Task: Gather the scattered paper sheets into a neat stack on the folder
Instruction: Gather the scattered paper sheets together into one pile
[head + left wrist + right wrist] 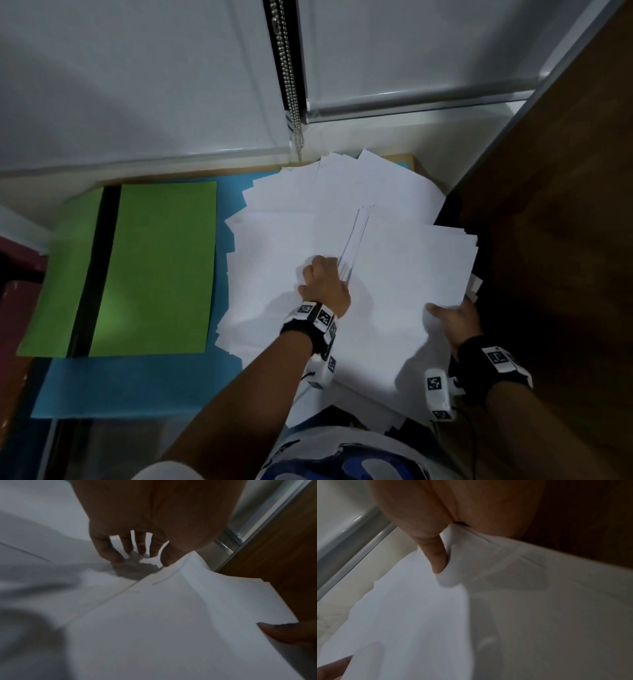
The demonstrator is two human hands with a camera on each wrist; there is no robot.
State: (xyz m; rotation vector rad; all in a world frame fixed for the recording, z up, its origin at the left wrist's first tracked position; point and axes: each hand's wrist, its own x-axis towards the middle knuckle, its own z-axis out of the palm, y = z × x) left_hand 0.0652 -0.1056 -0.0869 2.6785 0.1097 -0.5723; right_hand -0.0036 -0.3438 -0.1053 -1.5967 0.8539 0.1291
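Note:
A green folder [154, 267] with a black spine lies flat on a blue mat [137, 383] at the left. To its right, white paper sheets [342, 205] are fanned out in a loose heap. A thicker bundle [411, 274] rests on top of the heap. My left hand [323, 284] sits at that bundle's left edge. Its fingers [106, 550] are curled down onto the lower sheets, and its thumb is tucked against the raised edge. My right hand [452, 322] pinches the bundle's near right edge, with the thumb [438, 558] on top and the fingers hidden beneath.
A brown wooden panel [548, 205] stands close along the right side of the heap. Behind are white roller blinds with a bead chain [291, 85] and a pale sill. A dark red object [17, 274] sits at the far left.

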